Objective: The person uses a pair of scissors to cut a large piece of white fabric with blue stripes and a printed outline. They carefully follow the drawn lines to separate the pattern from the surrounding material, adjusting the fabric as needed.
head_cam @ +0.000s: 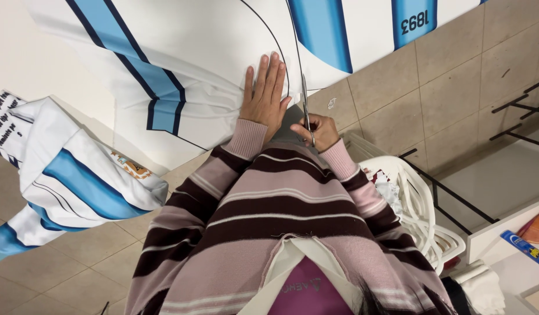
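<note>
- Head view: a broad white fabric sheet printed with sky-blue, dark-edged stripes [182, 52] lies spread over the white worktop [24, 64], far from the person.
- The left hand [266, 93], its grip released and fingers flat, presses the cloth just left of a thin dark curved line.
- The right hand [322, 131], grip clenched round metal scissors [305, 111], cuts; blades are best kept on that line, cloth taut.

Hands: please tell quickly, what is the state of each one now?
Left hand: open, lying flat on the white fabric with blue stripes.
Right hand: closed around the metal scissors, whose blades lie along the fabric's drawn black line.
</note>
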